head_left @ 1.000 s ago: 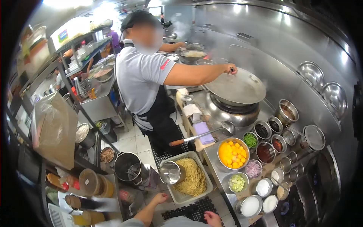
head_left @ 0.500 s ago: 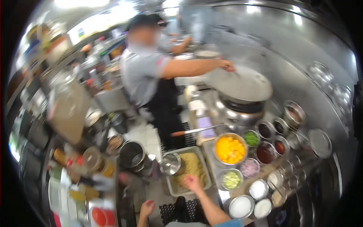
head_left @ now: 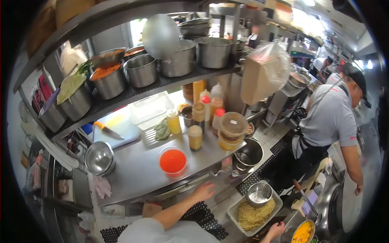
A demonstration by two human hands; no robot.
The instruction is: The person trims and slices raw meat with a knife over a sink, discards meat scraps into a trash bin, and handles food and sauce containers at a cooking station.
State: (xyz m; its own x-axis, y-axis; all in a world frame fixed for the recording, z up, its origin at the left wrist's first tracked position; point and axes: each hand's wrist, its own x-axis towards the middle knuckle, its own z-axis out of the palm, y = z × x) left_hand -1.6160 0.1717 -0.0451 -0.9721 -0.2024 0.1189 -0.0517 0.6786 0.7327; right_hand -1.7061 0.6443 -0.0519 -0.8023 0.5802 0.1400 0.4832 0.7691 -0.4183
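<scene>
My left hand (head_left: 204, 191) hangs in front of the steel counter's edge, fingers loosely stretched and nothing in them. An orange-red tub (head_left: 172, 161) on the counter is near it. At the lower right, my right hand (head_left: 277, 229) is empty too, its fingers partly curled but apart. It is beside a pale basket (head_left: 234, 210) of noodles (head_left: 252, 216). A steel pot (head_left: 259, 193) rests on those noodles. To the right of that hand is a bowl of yellow-orange pieces (head_left: 303, 232), cut off by the frame's bottom edge.
A knife (head_left: 107, 130) lies on a cutting board (head_left: 115, 123). Sauce bottles (head_left: 198, 115) and a lidded tub (head_left: 233, 128) line the counter. Steel pots (head_left: 140, 71) fill the shelf above. A co-worker (head_left: 330, 117) stands at the right, one arm lowered by a large lid (head_left: 351, 198).
My view has swung left from the wok side to the counter and shelf. My right hand, over the noodles before, is now beside their basket. My left hand has moved toward the counter.
</scene>
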